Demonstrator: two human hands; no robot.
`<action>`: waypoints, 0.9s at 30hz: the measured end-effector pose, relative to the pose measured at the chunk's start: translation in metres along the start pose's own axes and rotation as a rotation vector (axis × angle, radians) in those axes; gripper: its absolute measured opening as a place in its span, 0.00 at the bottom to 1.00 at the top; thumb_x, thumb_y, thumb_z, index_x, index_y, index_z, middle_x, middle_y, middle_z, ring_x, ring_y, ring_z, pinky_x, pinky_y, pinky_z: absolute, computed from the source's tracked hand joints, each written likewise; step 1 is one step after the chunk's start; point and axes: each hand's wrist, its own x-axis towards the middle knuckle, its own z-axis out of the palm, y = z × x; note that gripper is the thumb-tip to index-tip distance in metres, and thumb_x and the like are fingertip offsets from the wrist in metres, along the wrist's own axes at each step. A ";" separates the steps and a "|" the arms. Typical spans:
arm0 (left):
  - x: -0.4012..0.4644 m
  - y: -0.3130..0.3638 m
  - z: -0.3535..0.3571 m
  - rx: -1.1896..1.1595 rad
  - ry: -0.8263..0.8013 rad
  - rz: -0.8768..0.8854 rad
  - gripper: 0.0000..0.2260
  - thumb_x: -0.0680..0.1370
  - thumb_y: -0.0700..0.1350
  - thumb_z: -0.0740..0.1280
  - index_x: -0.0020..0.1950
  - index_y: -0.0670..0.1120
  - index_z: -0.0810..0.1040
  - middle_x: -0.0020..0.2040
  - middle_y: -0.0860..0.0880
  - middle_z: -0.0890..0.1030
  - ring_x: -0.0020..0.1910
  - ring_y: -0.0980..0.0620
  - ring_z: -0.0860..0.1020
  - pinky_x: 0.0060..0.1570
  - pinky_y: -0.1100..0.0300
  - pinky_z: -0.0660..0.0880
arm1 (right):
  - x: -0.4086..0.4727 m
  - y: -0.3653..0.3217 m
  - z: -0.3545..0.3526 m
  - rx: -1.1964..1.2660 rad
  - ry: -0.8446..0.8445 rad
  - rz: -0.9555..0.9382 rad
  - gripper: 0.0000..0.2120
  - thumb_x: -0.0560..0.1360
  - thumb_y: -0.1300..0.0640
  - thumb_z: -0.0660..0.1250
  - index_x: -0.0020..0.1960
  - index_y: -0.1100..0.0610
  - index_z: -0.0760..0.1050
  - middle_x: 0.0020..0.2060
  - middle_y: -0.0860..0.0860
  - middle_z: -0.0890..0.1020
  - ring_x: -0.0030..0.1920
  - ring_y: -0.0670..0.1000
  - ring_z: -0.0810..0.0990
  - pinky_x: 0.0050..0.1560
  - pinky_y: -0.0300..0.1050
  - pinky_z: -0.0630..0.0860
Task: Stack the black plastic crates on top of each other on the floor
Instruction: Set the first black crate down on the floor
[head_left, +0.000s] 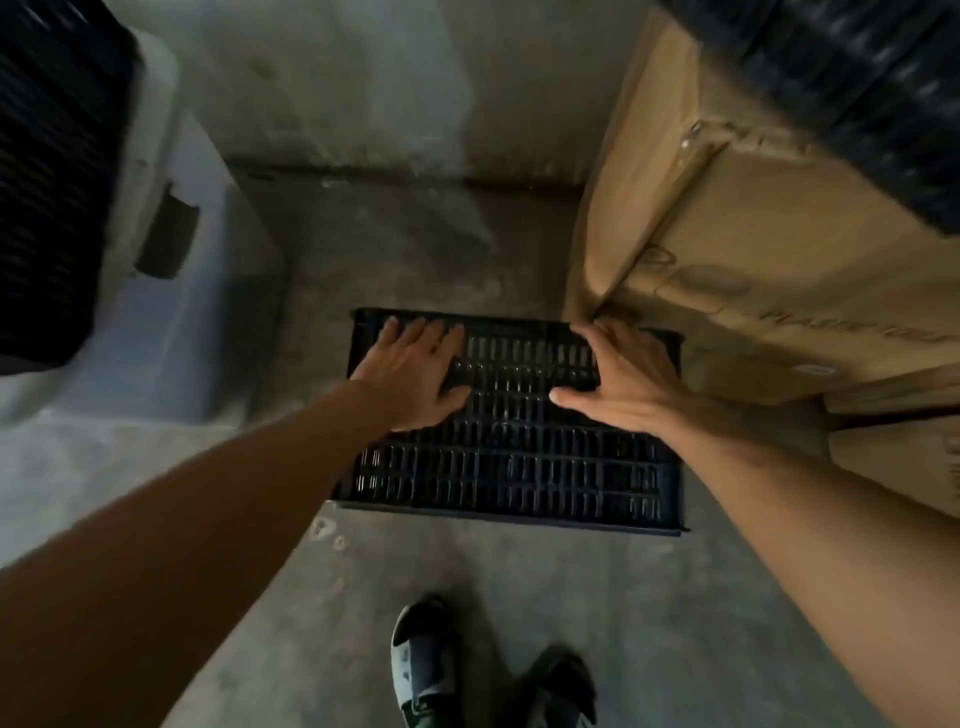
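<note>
Reaching left hand (415, 364), right hand (618, 374) over black crate (514, 467).

You stand in what looks like a storeroom or warehouse corner: bare concrete floor (519, 597), stained concrete wall (363, 78), stacked cardboard cartons (779, 249) at your right, and a black slotted plastic crate (519, 457) underfoot.

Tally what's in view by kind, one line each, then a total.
Black plastic crates: 3, one on the floor under both hands, one at upper left, one at upper right on the boxes
Cardboard boxes: 2, a large one and one lower right
Hands: 2, left hand, right hand
Shoes: 2, and
Total: 9
</note>
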 end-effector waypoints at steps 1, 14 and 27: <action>0.013 -0.004 0.005 -0.003 0.024 -0.016 0.39 0.79 0.66 0.54 0.81 0.45 0.48 0.80 0.41 0.55 0.78 0.39 0.55 0.75 0.37 0.52 | 0.013 0.003 0.007 -0.017 0.020 -0.016 0.46 0.69 0.29 0.66 0.78 0.49 0.56 0.76 0.55 0.62 0.74 0.59 0.62 0.74 0.58 0.59; 0.055 -0.020 0.017 -0.031 -0.223 0.068 0.53 0.66 0.76 0.65 0.78 0.63 0.34 0.78 0.37 0.51 0.76 0.34 0.55 0.72 0.30 0.49 | 0.039 0.004 0.019 -0.107 -0.179 -0.027 0.56 0.59 0.29 0.75 0.76 0.32 0.46 0.66 0.56 0.63 0.67 0.62 0.64 0.66 0.58 0.65; -0.041 -0.003 0.010 0.101 -0.298 0.286 0.60 0.68 0.63 0.75 0.70 0.66 0.21 0.73 0.33 0.64 0.67 0.37 0.70 0.66 0.43 0.69 | -0.056 0.011 0.015 -0.024 -0.353 -0.179 0.49 0.77 0.53 0.69 0.66 0.18 0.34 0.43 0.51 0.79 0.28 0.46 0.65 0.35 0.47 0.83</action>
